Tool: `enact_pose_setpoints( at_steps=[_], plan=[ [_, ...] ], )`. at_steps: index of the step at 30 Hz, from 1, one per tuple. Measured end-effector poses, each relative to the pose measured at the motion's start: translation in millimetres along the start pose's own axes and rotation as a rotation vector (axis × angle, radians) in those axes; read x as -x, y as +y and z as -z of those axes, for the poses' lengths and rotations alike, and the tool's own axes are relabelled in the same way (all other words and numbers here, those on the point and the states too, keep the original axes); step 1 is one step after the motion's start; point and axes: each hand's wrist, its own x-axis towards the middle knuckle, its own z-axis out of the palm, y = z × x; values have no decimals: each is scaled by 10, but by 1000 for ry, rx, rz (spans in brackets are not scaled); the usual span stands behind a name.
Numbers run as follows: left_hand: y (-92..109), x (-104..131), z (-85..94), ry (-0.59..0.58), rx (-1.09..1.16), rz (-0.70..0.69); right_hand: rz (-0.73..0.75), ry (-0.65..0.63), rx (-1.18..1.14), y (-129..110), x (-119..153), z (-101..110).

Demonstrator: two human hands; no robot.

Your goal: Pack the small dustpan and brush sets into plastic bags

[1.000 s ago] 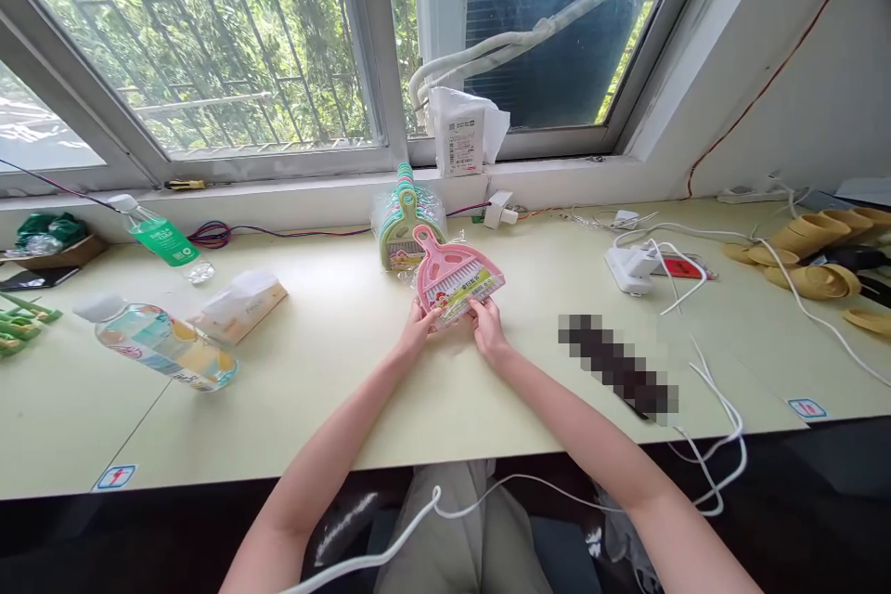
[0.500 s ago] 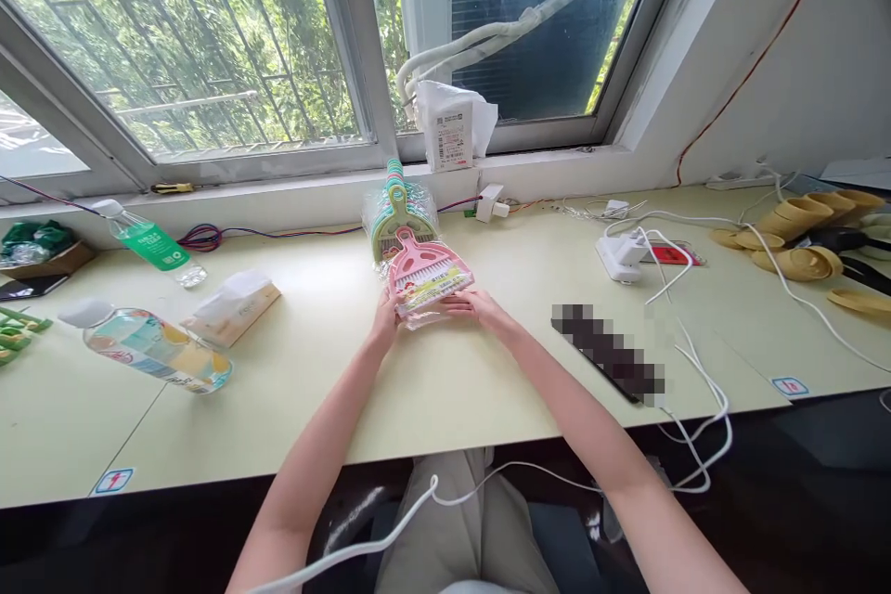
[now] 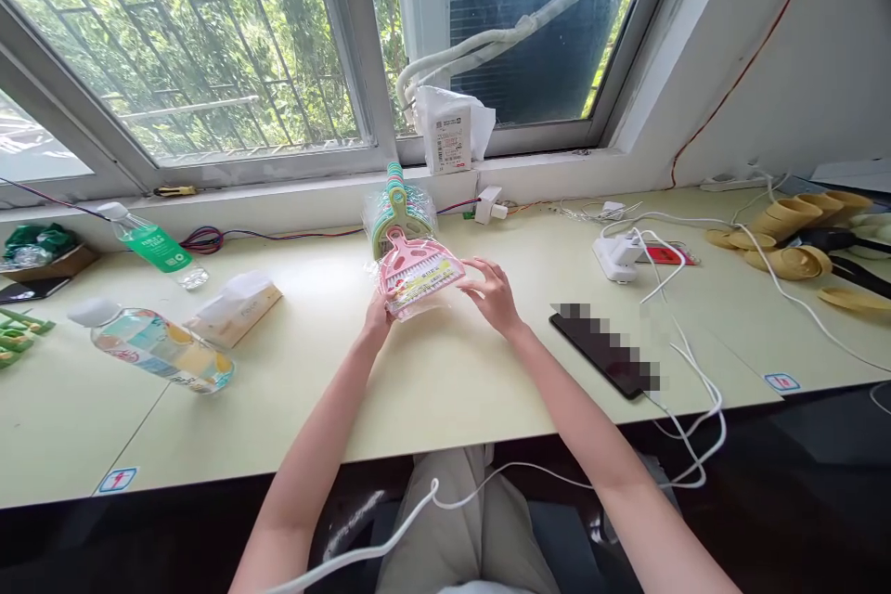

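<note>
A pink toy-sized dustpan and brush set (image 3: pixel 421 274) in a clear plastic wrapper lies tilted in front of me, with a printed label across its front. My left hand (image 3: pixel 380 314) grips its lower left corner, the fingers partly hidden under it. At the right corner is my right hand (image 3: pixel 493 292), thumb and fingers bent about the wrapper's edge. Behind the pink set, a row of similar wrapped green dustpan sets (image 3: pixel 398 204) stands against the window ledge, partly covered by the pink one.
Left are a drink bottle (image 3: pixel 163 348), a green-labelled water bottle (image 3: pixel 157 246) and a tissue pack (image 3: pixel 237 311). Right are a black phone (image 3: pixel 599 353), a white power adapter (image 3: pixel 618 258), trailing white cables and yellow items (image 3: pixel 797 262). A white box (image 3: pixel 451 144) stands on the ledge.
My right hand has come out from beneath the pink set's front and risen to its right corner. The set has shifted slightly left, with my left hand still on it.
</note>
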Motion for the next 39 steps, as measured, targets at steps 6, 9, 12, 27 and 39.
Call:
enact_pose_setpoints(
  at_steps=[6, 9, 12, 27, 39],
  plan=[
    [-26, 44, 7, -84, -190, 81, -138, 166, -266, -4, -13, -91],
    [-36, 106, -23, -208, -275, 107, -254, 220, -336, 34, -5, -141],
    [-10, 172, -71, -353, -343, 81, -338, 303, -401, 92, 16, -211],
    [45, 206, -130, -448, -389, 30, -839, -1, -1178, 264, 6, -245],
    [-208, 29, -21, -165, -442, -116, -742, -17, -1012, 208, 4, -322]
  ],
)
